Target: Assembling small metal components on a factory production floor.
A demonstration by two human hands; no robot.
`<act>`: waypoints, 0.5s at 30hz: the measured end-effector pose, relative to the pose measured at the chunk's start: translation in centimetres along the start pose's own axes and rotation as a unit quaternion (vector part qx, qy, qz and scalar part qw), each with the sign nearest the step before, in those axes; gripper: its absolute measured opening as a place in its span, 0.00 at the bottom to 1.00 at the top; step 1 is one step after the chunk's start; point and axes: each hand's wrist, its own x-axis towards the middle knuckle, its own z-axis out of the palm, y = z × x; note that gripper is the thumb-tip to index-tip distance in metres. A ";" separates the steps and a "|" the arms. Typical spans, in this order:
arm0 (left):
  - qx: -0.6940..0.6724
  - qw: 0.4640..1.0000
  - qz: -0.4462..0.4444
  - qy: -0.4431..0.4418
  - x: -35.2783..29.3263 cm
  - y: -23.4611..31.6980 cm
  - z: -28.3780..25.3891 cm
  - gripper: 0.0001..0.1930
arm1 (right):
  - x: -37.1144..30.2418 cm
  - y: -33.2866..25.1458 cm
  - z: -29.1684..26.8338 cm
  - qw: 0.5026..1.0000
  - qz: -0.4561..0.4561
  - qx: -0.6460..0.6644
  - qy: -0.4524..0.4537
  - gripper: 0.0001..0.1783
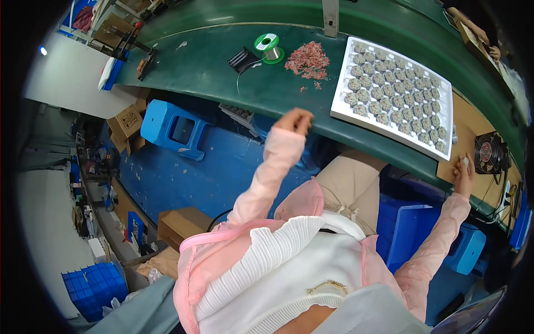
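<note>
My left hand (pixel 296 121) is held over the front edge of the green worktable (pixel 211 72). Its fingers are curled together, and whatever they may hold is hidden. At the right, my right hand (pixel 463 173) rests over a brown board (pixel 464 119), beside a black fan (pixel 488 153). A small pale piece (pixel 465 161) shows at its fingertips, too small to name. Between my hands lies a white foam tray (pixel 339 108) with rows of small round grey parts (pixel 395 89). Left of the tray is a heap of small red-and-clear pieces (pixel 308 59).
A solder wire spool (pixel 271 50) with green flanges stands beside a black object (pixel 242 60) with a thin wire. A metal post (pixel 330 19) rises behind the tray. Below are a blue stool (pixel 172 129) and a blue bin (pixel 409 222). Another person's hand (pixel 494 53) appears at the far right.
</note>
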 end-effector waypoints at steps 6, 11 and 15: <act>0.179 0.965 0.139 0.131 6.8 -3.6 -1.1 0.05 | -10.3 0.1 4.6 0.997 -0.009 0.023 0.071 0.26; 0.303 0.931 0.153 0.134 9.7 -4.1 0.0 0.03 | -19.9 -1.3 13.1 0.993 0.091 0.071 0.010 0.25; 0.345 0.929 0.106 0.081 9.8 -2.3 -0.5 0.02 | -22.5 -1.2 19.6 0.975 0.171 0.035 -0.135 0.25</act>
